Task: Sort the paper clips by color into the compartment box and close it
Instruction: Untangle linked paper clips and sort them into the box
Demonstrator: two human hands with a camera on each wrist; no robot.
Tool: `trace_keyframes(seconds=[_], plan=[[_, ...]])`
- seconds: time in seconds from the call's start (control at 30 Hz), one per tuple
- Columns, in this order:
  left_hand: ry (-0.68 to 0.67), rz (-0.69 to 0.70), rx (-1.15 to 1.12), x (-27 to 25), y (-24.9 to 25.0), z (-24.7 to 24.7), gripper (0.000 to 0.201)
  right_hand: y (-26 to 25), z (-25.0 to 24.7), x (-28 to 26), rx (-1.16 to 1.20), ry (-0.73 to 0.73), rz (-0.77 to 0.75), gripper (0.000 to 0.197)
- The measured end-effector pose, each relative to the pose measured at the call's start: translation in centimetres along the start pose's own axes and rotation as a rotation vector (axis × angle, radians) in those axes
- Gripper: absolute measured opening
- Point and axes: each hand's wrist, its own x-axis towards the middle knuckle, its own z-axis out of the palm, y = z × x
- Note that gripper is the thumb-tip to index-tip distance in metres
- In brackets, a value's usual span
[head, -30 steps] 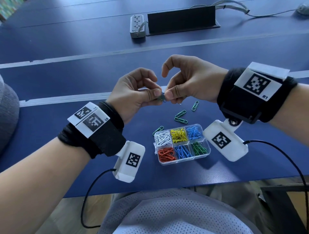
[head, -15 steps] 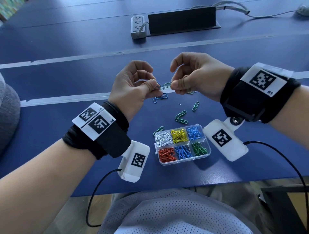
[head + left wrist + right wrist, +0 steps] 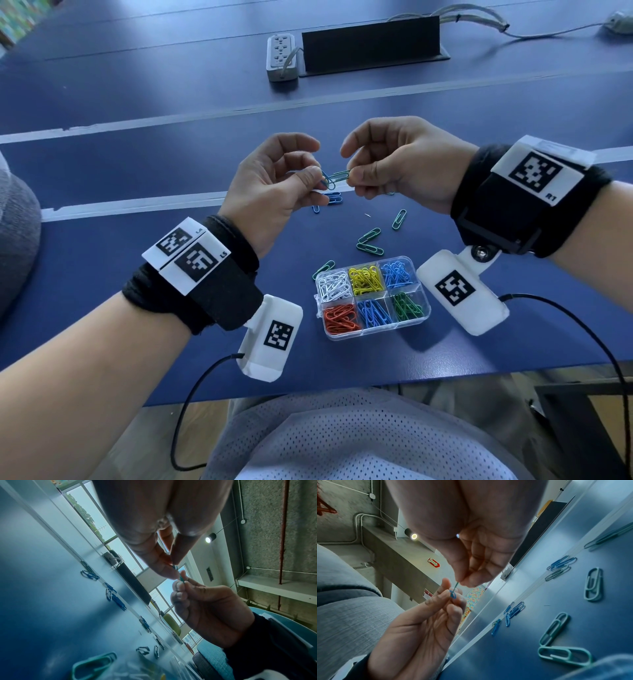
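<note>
Above the table my left hand (image 3: pixel 310 178) pinches a blue paper clip (image 3: pixel 328 181) between thumb and forefinger. My right hand (image 3: pixel 354 174) pinches a green paper clip (image 3: pixel 339 175) that is hooked into the blue one. The right wrist view shows the same blue clip (image 3: pixel 452 594) and green clip (image 3: pixel 456 584) linked between the fingertips. The clear compartment box (image 3: pixel 411 318) stands open near the table's front edge, with white, yellow, blue, orange and green clips sorted in its cells. Loose green clips (image 3: pixel 369 241) and blue clips (image 3: pixel 331 198) lie on the table beyond it.
A grey power strip (image 3: pixel 281 56) and a black panel (image 3: pixel 371 42) sit at the far side of the blue table (image 3: pixel 137 274). Another green clip (image 3: pixel 323 269) lies against the box's left corner. Cables hang from both wrist cameras over the front edge.
Both hands rose off the table and drew slightly apart, then came back together. The two linked clips now show between the fingertips, stretched out between the hands.
</note>
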Motion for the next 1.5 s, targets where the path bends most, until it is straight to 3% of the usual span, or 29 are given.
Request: trace_keyframes(seconds=[0.13,0.37,0.7,0.93,1.17,1.5], plan=[[-0.017,-0.014,-0.034,-0.2,0.0,0.0,0.026,0.0,0.0,-0.2,0.015,0.013,-0.002,0.023],[0.077,0.031,-0.057,-0.3,0.3,0.2,0.026,-0.4,0.2,-0.3,0.066,0.085,0.005,0.025],[0.153,0.202,0.184,-0.2,0.3,-0.2,0.038,-0.6,1.6,-0.5,0.097,0.174,0.059,0.019],[0.104,0.232,0.283,-0.2,0.3,-0.5,0.040,-0.9,2.0,-0.5,0.158,0.195,0.134,0.019],[0.005,0.207,0.230,-0.7,0.5,0.2,0.040,-1.6,2.2,-0.2,0.181,0.227,0.062,0.021],[0.066,0.260,0.241,-0.5,0.3,-0.1,0.039,-1.0,1.5,-0.9,0.295,0.159,0.019,0.014]])
